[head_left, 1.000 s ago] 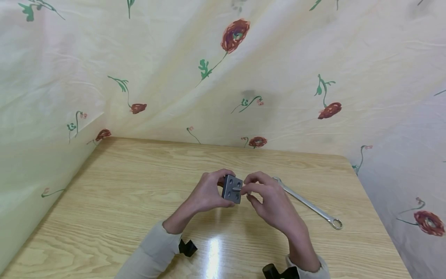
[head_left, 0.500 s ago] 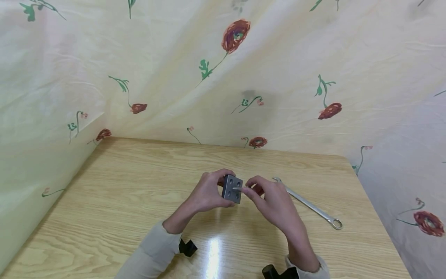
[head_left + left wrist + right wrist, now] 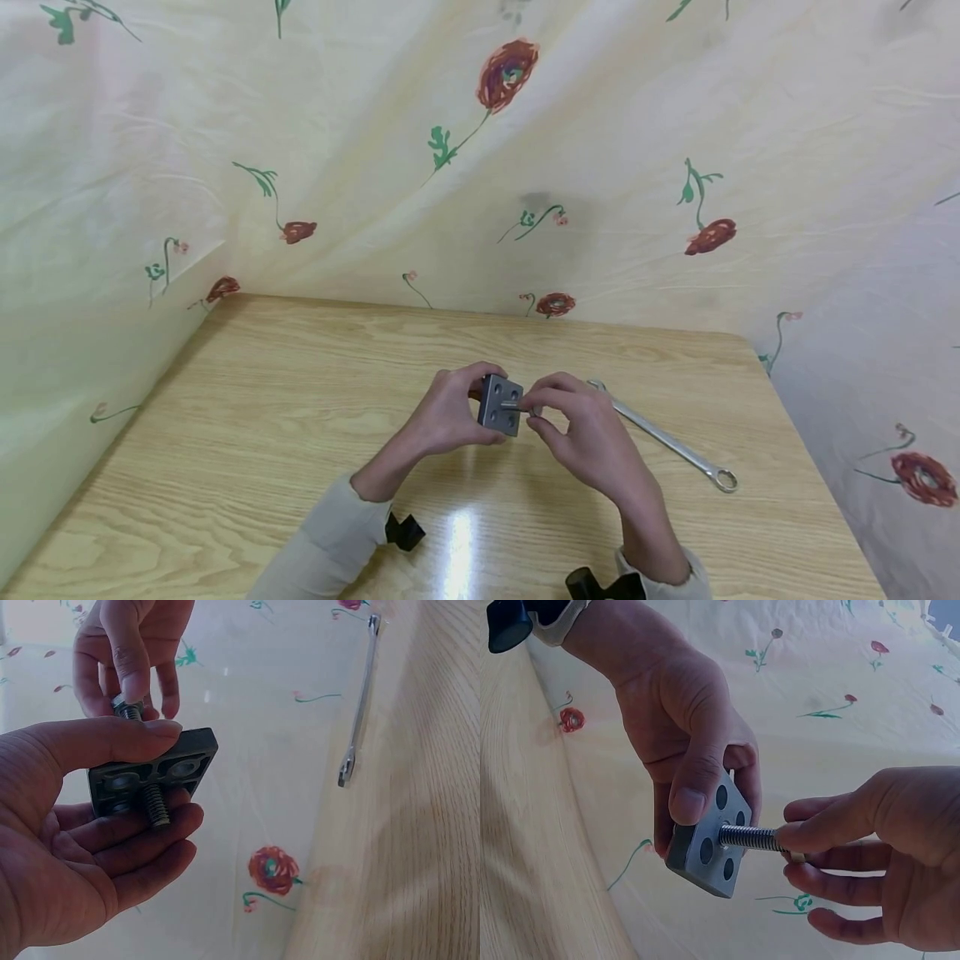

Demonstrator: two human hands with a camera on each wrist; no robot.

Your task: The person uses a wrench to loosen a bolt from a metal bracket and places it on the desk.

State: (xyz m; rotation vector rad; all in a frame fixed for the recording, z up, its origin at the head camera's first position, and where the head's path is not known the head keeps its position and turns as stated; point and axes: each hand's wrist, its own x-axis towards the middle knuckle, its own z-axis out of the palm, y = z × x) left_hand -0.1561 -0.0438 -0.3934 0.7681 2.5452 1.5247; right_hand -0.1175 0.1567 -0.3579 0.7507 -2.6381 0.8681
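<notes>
My left hand (image 3: 442, 421) holds a small square grey plate (image 3: 489, 421) by its edges, thumb on one edge and fingers on the opposite one. The plate has several round holes. A threaded bolt (image 3: 751, 838) runs through its middle hole. In the left wrist view the bolt's threaded end sticks out on the plate's other face, near the left fingers (image 3: 154, 859). My right hand (image 3: 588, 429) pinches the bolt at its head end between thumb and fingers. Most of the head is covered by those fingers in the right wrist view.
A combination wrench (image 3: 667, 440) lies on the wooden table (image 3: 300, 400), to the right of my right hand. Flower-patterned cloth (image 3: 360, 167) hangs behind the table and along its sides. Black wrist cameras (image 3: 405, 533) sit on both sleeves.
The right thumb and fingers have shifted back and forth on the bolt head, the thumb forward half a second ago and back now. The left hand and plate have stayed in place.
</notes>
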